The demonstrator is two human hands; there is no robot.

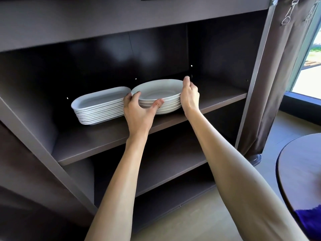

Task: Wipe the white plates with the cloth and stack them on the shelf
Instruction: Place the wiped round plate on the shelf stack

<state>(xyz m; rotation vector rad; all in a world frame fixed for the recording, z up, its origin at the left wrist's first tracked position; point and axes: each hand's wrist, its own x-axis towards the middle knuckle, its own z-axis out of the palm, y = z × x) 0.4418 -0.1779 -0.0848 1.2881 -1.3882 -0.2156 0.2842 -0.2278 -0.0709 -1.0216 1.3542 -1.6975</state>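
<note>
Evidently the stacking step is in hand: the left hand (137,108) and right hand (189,96) clasp opposite rims of the round white plates (157,90), which rest on the dark shelf (217,96) just beside a pile of oblong plates (100,106). Next, I judge, comes letting go (gently). A brown curtain (281,80) hangs near a bright window (311,73).

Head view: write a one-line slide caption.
Left hand and right hand grip a stack of round white plates on the dark brown shelf, beside stacked oblong white dishes.
</note>
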